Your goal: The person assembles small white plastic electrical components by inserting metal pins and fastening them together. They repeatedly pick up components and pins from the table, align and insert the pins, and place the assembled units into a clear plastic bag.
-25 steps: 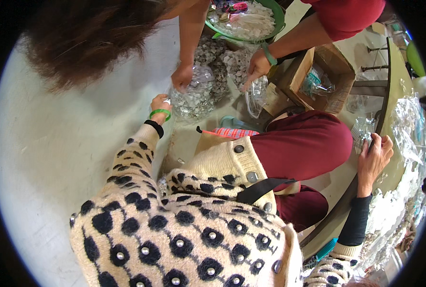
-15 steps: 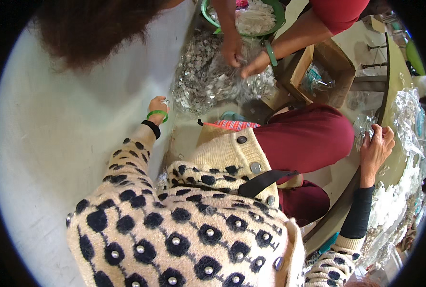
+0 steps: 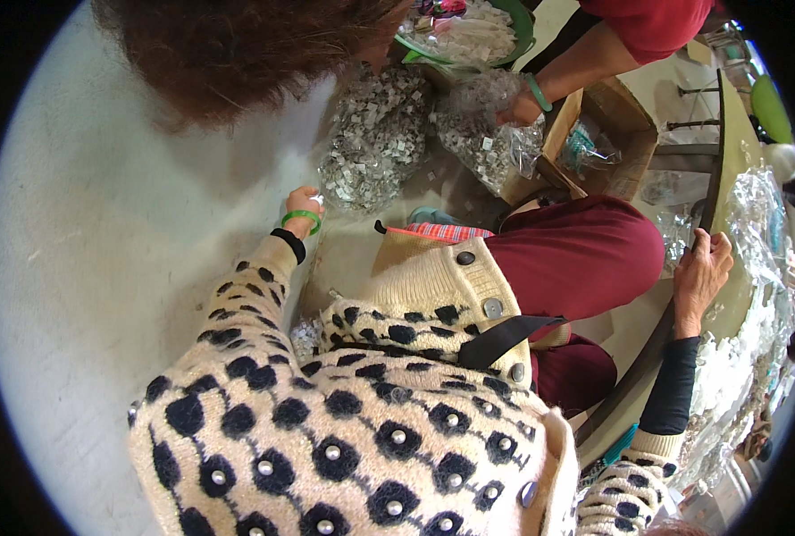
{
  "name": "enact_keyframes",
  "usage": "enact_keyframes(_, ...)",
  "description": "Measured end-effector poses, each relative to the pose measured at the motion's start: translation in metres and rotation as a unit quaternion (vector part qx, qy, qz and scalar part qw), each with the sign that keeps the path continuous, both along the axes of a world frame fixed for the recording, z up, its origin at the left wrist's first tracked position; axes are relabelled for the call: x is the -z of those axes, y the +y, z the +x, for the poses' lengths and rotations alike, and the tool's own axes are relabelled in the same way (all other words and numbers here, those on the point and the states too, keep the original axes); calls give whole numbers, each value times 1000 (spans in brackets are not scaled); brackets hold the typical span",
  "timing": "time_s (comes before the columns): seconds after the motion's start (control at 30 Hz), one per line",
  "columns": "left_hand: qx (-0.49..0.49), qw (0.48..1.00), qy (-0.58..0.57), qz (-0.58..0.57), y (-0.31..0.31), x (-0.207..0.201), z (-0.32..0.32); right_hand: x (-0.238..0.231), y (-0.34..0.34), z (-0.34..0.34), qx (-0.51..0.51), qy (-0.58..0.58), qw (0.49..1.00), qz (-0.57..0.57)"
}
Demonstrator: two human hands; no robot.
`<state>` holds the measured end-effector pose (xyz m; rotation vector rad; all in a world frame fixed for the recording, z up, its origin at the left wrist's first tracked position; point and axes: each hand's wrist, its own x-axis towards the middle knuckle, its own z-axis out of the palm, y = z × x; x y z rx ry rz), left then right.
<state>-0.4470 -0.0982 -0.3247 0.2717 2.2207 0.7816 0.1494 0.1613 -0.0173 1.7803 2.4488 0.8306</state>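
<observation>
My left hand [image 3: 304,202] reaches forward at the left, a green bangle and dark band at its wrist. Its fingers are closed around a small white piece [image 3: 316,200], only partly visible. Just beyond it on the floor lies a large clear bag [image 3: 371,134] full of small grey and white pieces. At the right, my right hand [image 3: 703,272] rests on the edge of the curved table [image 3: 728,143]. Its fingers are loosely bent and apart, with nothing seen in them. Clear plastic packaging [image 3: 759,223] covers the tabletop beside it.
Facing me, another person's hand [image 3: 521,109] grips a second clear bag [image 3: 482,143] of small pieces. Behind stands a green basin [image 3: 524,36] of white pieces. An open cardboard box [image 3: 625,116] with packets sits near the table. The person's hair [image 3: 246,45] fills the upper left.
The other person has leaned further in, and their bag of pieces now stands apart from the large bag. My left hand has shifted slightly right and down; my right hand stays on the table edge.
</observation>
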Motion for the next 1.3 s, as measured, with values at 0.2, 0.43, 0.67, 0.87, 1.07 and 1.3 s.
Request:
enact_keyframes(0.2, 0, 1000, -23, 6, 8, -11, 9, 0, -1, -1, 6, 11, 1000, -6)
enact_keyframes(0.43, 21, 999, -30, 10, 13, -13, 14, -3, -3, -6, 9, 18, 1000, -5)
enact_keyframes(0.67, 26, 998, -51, -6, 20, -12, 15, -3, -4, -7, 18, 9, 1000, -4)
enact_keyframes(0.87, 28, 999, -35, -4, 19, -17, 18, -4, -4, -8, 20, 11, 1000, -9)
enact_keyframes(1.07, 24, 998, -50, 5, 12, -1, 17, -5, -4, -8, 20, 14, 1000, -5)
enact_keyframes(1.3, 58, 998, 9, 26, 9, 39, 6, -5, -1, -4, 12, -9, 1000, -6)
